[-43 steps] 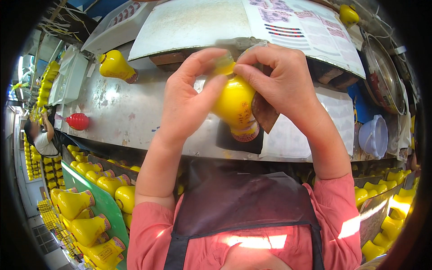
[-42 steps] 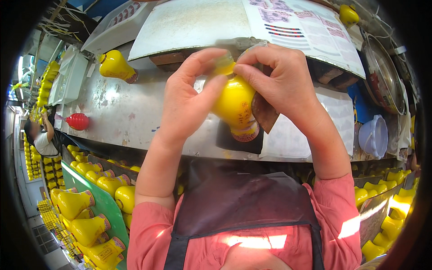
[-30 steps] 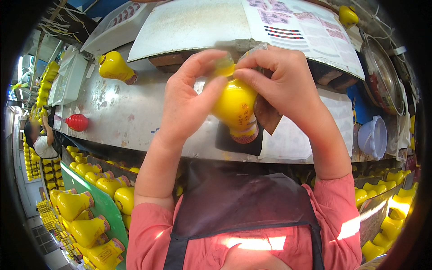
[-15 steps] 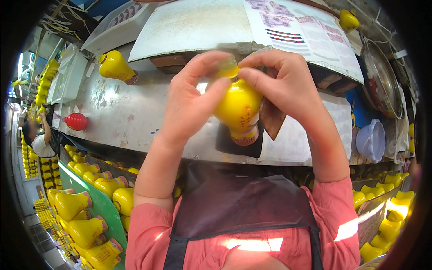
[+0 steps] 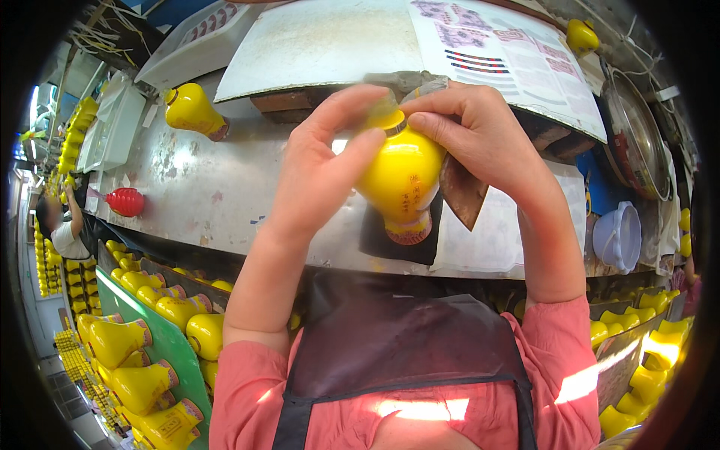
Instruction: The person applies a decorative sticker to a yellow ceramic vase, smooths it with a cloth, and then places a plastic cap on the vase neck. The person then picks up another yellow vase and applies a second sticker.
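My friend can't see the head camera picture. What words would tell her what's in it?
Two hands, left hand and right hand, hold a shiny yellow bottle above a metal workbench. Another yellow bottle and a small red bottle lie on it.

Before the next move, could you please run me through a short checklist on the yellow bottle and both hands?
1. Left hand has a grip on the bottle: ok.
2. Right hand pinches the bottle's neck: ok.
3. Bottle held clear above the metal bench: ok.
4. Bottle mouth sealed: cannot tell, fingers cover it.
5. Dark pad lies on the bench below the bottle: ok.
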`<state>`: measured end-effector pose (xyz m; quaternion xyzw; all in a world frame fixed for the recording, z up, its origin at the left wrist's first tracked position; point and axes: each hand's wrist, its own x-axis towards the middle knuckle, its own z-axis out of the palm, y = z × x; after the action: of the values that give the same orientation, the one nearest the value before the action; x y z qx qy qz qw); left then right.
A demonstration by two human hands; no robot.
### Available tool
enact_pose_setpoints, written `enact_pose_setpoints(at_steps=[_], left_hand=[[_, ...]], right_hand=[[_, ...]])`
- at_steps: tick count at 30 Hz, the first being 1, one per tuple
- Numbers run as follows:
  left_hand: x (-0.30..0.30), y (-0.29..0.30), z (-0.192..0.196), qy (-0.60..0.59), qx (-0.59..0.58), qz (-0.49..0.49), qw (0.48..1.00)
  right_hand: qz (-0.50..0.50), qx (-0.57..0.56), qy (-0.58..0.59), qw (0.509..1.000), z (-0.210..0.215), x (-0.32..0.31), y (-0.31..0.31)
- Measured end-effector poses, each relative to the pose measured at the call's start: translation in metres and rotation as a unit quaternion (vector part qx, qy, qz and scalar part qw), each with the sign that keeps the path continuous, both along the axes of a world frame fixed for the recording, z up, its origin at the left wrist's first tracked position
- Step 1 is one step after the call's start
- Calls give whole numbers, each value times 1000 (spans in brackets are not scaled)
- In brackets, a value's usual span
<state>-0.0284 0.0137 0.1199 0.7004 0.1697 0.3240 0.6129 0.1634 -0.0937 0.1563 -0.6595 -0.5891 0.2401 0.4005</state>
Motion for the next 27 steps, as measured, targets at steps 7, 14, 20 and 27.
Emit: enact_pose_setpoints(at_steps=[7, 14, 20, 27], left_hand=[[5, 2, -3, -13, -112, 0, 994], [6, 3, -3, -5, -57, -2, 998], [10, 2, -2, -17, -105, 17, 994], [10, 2, -5, -39, -105, 19, 993]], right_hand=[[-33, 18, -10, 999, -6, 2, 7], [-28, -71, 103, 992, -8, 11, 19], [4, -87, 91, 992, -5, 18, 26], [20, -93, 71, 993, -3, 18, 29]])
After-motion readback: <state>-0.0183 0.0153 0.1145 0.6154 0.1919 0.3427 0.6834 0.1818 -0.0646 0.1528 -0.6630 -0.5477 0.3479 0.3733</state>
